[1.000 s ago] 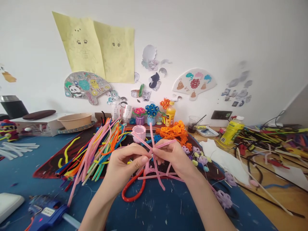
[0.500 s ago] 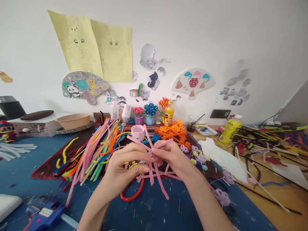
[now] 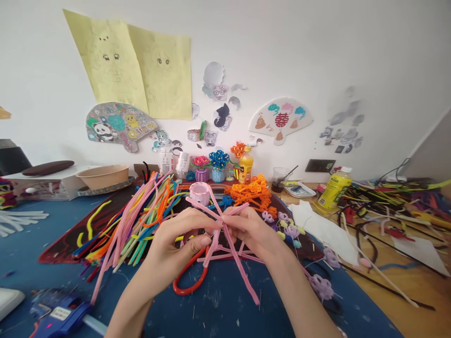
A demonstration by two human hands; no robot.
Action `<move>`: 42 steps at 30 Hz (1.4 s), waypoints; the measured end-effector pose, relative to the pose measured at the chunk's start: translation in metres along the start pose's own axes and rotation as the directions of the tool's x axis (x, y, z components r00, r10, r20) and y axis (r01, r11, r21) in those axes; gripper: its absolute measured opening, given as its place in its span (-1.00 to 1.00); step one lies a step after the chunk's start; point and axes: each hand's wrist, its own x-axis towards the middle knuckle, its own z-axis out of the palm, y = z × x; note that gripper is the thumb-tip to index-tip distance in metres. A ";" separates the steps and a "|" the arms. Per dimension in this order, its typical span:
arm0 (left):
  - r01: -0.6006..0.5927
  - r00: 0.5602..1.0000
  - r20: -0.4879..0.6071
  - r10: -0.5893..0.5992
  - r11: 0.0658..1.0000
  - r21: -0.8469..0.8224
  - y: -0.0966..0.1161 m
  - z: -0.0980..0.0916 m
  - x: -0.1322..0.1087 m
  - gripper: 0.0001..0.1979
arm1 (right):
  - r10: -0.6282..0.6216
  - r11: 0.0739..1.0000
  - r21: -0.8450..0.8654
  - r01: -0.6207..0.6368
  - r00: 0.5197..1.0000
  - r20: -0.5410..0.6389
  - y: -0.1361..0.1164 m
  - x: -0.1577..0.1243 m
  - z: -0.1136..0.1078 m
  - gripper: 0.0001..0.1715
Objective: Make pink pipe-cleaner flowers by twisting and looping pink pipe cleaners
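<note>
Several pink pipe cleaners (image 3: 241, 272) cross at one point in front of me, their ends spreading out like a star. My right hand (image 3: 246, 230) pinches them at the crossing. From the other side, the index fingertip of my left hand (image 3: 185, 237) touches the same spot, its thumb lower and slightly apart beside a hanging strand. More pink pipe cleaners lie on the mat just behind. A red looped handle (image 3: 190, 292) shows below my left hand; the tool's other end is mostly hidden. Beyond my fingers stands a small pink pot (image 3: 199, 193).
A heap of coloured pipe cleaners (image 3: 123, 225) lies left, with a blue glue gun (image 3: 59, 314) nearer me. Orange pipe-cleaner pieces (image 3: 252, 192), purple flowers (image 3: 291, 231) and white paper (image 3: 324, 234) are right. Behind stand finished flower pots (image 3: 218, 173) and a yellow bottle (image 3: 334, 188).
The lower pink strands have swung: one now reaches further down and right, another tilts to the left. My left thumb has shifted up and left. The view has moved slightly.
</note>
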 end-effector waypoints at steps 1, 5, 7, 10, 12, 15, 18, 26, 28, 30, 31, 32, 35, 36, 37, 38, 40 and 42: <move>-0.019 1.000 -0.005 0.019 1.000 -0.014 0.000 0.000 0.000 -0.87 | 0.000 1.000 -0.008 0.000 1.000 0.008 0.001 0.001 -0.001 -0.72; -0.074 0.997 -0.030 0.071 0.994 -0.077 0.001 0.004 -0.001 -0.90 | -0.021 0.999 -0.028 0.021 1.000 0.024 0.000 0.000 0.002 -0.74; -0.045 0.998 -0.042 0.040 0.992 -0.115 0.001 0.007 -0.002 -0.91 | -0.043 0.999 -0.028 0.044 0.999 0.028 0.000 -0.001 0.004 -0.74; 0.069 0.996 -0.051 -0.078 0.986 -0.154 0.000 0.008 -0.001 -0.90 | -0.097 0.993 -0.065 0.098 0.995 0.030 -0.002 -0.002 0.005 -0.75; 0.153 0.984 -0.061 -0.166 0.974 -0.169 0.000 0.008 -0.002 -0.86 | -0.130 0.985 -0.108 0.132 0.991 0.025 -0.002 -0.004 0.004 -0.77; 0.255 0.959 -0.076 -0.271 0.951 -0.177 -0.002 0.007 -0.002 -0.80 | -0.157 0.975 -0.152 0.161 0.987 0.035 -0.003 -0.005 0.002 -0.78; 0.317 0.942 -0.059 -0.330 0.934 -0.167 -0.004 0.009 -0.003 -0.74 | -0.166 0.969 -0.178 0.173 0.984 0.058 -0.004 -0.006 0.003 -0.80; 0.405 0.902 -0.016 -0.430 0.860 -0.311 -0.001 0.011 -0.001 -0.71 | -0.180 0.960 -0.200 0.198 0.978 0.107 -0.003 -0.006 0.005 -0.81; 0.415 0.898 0.006 -0.440 0.844 -0.339 0.000 0.010 -0.001 -0.70 | -0.188 0.955 -0.209 0.211 0.974 0.126 -0.004 -0.006 0.003 -0.80; 0.437 0.889 0.028 -0.458 0.827 -0.354 0.001 0.010 -0.001 -0.70 | -0.187 0.952 -0.222 0.213 0.973 0.133 -0.004 -0.006 0.002 -0.78; 0.452 0.882 0.039 -0.471 0.817 -0.358 0.001 0.010 -0.001 -0.70 | -0.184 0.951 -0.227 0.211 0.974 0.134 -0.004 -0.006 0.001 -0.78; 0.466 0.874 0.048 -0.484 0.807 -0.362 0.000 0.011 -0.002 -0.70 | -0.182 0.950 -0.230 0.209 0.974 0.134 -0.005 -0.007 0.000 -0.79; 0.485 0.862 0.053 -0.504 0.789 -0.376 -0.001 0.011 -0.002 -0.69 | -0.175 0.952 -0.227 0.203 0.975 0.137 -0.005 -0.007 -0.001 -0.80; 0.488 0.860 0.056 -0.508 0.786 -0.380 -0.001 0.011 -0.002 -0.70 | -0.173 0.953 -0.226 0.201 0.975 0.139 -0.005 -0.007 -0.001 -0.81; 0.493 0.858 0.062 -0.511 0.782 -0.380 -0.002 0.012 -0.002 -0.70 | -0.170 0.954 -0.225 0.199 0.975 0.140 -0.005 -0.008 -0.001 -0.81; 0.500 0.855 0.071 -0.514 0.779 -0.378 -0.002 0.012 -0.002 -0.71 | -0.167 0.954 -0.227 0.196 0.976 0.140 -0.004 -0.008 -0.002 -0.81; 0.517 0.846 0.083 -0.526 0.773 -0.368 -0.003 0.012 -0.002 -0.72 | -0.159 0.954 -0.234 0.188 0.978 0.137 -0.004 -0.009 -0.002 -0.80; 0.524 0.841 0.076 -0.536 0.771 -0.360 -0.003 0.012 -0.002 -0.70 | -0.154 0.953 -0.242 0.182 0.979 0.130 -0.004 -0.009 -0.001 -0.79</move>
